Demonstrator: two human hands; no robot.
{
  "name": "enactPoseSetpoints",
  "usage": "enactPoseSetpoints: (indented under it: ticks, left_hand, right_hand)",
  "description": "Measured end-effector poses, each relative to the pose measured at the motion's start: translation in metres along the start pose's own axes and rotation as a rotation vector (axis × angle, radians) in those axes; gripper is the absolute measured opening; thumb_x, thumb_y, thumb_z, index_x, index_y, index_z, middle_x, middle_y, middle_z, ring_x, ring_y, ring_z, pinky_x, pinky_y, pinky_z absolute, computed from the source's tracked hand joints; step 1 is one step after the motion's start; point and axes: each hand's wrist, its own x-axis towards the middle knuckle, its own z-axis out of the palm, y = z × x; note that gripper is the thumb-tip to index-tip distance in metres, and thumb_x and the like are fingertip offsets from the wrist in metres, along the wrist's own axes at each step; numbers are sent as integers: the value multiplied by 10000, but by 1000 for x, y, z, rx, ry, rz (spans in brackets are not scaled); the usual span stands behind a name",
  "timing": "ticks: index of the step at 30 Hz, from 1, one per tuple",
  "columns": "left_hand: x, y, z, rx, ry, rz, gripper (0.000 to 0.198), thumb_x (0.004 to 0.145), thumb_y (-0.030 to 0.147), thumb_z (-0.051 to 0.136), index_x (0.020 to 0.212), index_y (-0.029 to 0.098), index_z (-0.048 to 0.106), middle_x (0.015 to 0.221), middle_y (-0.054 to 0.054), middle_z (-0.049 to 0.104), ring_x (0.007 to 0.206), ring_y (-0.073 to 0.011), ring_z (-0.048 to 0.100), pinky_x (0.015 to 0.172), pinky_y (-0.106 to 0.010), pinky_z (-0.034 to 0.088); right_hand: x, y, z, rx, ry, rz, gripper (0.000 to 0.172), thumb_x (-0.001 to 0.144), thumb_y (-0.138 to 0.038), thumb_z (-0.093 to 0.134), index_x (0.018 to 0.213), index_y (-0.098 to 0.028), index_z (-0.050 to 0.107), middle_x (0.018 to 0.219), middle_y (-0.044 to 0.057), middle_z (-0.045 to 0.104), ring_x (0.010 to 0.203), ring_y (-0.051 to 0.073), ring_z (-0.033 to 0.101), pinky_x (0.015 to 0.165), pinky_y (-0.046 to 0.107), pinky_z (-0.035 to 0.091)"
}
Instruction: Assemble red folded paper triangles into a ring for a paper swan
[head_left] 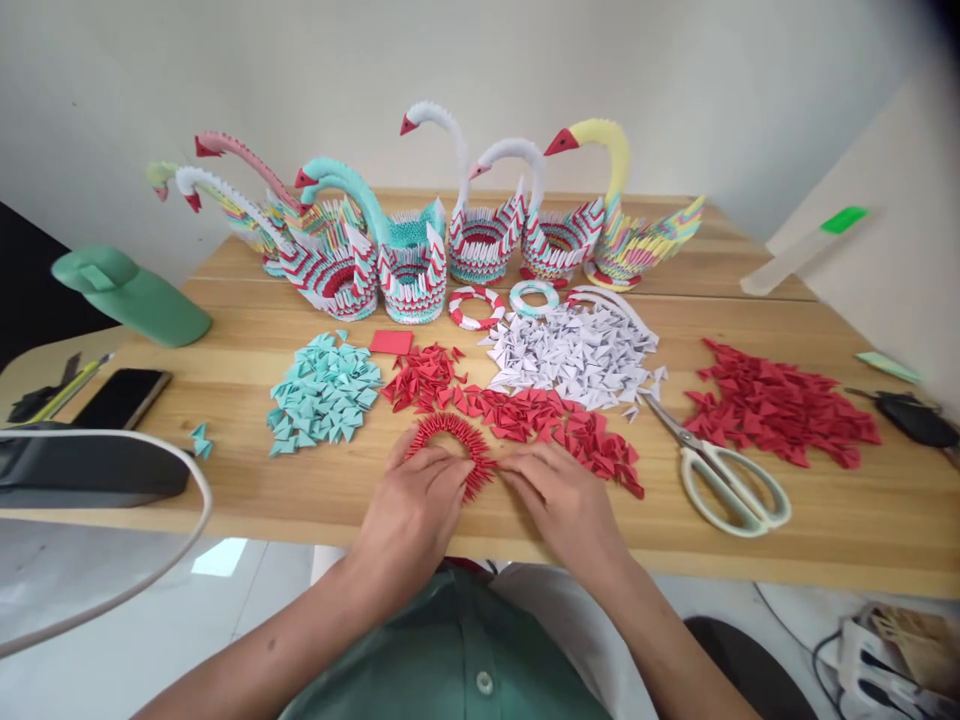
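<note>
My left hand [411, 510] is closed around a curved chain of red folded paper pieces [448, 425], spiky along its outer edge, near the table's front. Its fingers hide the lower left of the curve. At the chain's right end, my right hand [566, 505] has thumb and fingers pressed together; whatever is between them is too small to make out. Just beyond the hands lie loose red paper triangles [525, 412]. A pile of white triangles [577, 350] sits farther back, and turquoise triangles [324, 392] are heaped to the left.
Several folded-paper swans [484, 240] stand along the back. Before them lie a red-and-white ring [477, 307] and a turquoise-and-white ring [534, 298]. White-handled scissors [731, 485] and another red pile [784, 405] are on the right. A green bottle [135, 295] and a phone [120, 398] are left.
</note>
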Motion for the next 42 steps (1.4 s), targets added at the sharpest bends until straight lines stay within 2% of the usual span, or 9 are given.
enactPoseSetpoints:
  ticks: [5, 10, 20, 28, 34, 39, 42]
  left_hand:
    - [-4, 2, 8, 7, 46, -29, 194, 953, 108, 492, 1052, 147, 654, 982, -67, 764, 943, -234, 690, 1130, -532, 312]
    - [-7, 1, 14, 1, 86, -39, 178, 958, 113, 521, 1028, 165, 676, 978, -38, 774, 925, -212, 702, 1167, -509, 263]
    - [-7, 1, 18, -23, 144, -38, 170, 954, 113, 540, 982, 187, 691, 944, -34, 784, 879, -193, 727, 1155, -509, 341]
    - [-6, 2, 19, -44, 131, -63, 193, 969, 109, 511, 963, 190, 686, 928, -27, 777, 863, -169, 728, 1188, -497, 310]
    - [-5, 0, 19, -42, 133, -45, 182, 966, 95, 522, 947, 182, 681, 918, -33, 781, 854, -169, 730, 1143, -465, 347]
    - [-6, -2, 17, -67, 130, -55, 187, 963, 111, 528, 972, 198, 694, 935, -25, 784, 875, -176, 727, 1149, -481, 350]
    - [-8, -3, 17, -87, 126, -58, 198, 960, 116, 527, 1011, 205, 697, 944, -24, 784, 887, -184, 721, 1166, -497, 336]
  right_hand:
    - [-3, -1, 2, 21, -16, 13, 191, 999, -195, 500, 943, -224, 681, 916, 58, 711, 861, 194, 651, 740, 312, 514]
    - [-3, -4, 4, -59, -19, 3, 179, 987, -189, 519, 869, -212, 651, 838, 45, 681, 792, 189, 627, 677, 289, 469]
    - [-4, -10, 11, -131, -6, 1, 176, 983, -188, 509, 876, -200, 648, 820, 52, 673, 792, 196, 614, 698, 308, 464]
    - [-4, -10, 11, -122, -7, 38, 211, 991, -209, 495, 847, -205, 649, 807, 47, 678, 776, 192, 618, 691, 307, 451]
    - [1, -10, 14, -103, -26, 47, 209, 1001, -211, 492, 874, -200, 658, 838, 52, 690, 797, 191, 627, 705, 306, 459]
    - [-1, -5, 6, -82, -46, 28, 179, 1000, -239, 509, 928, -211, 671, 862, 52, 704, 813, 204, 641, 720, 323, 473]
    - [-5, 0, -2, -72, -13, 51, 174, 1001, -261, 512, 960, -219, 676, 880, 54, 712, 834, 213, 651, 748, 338, 487]
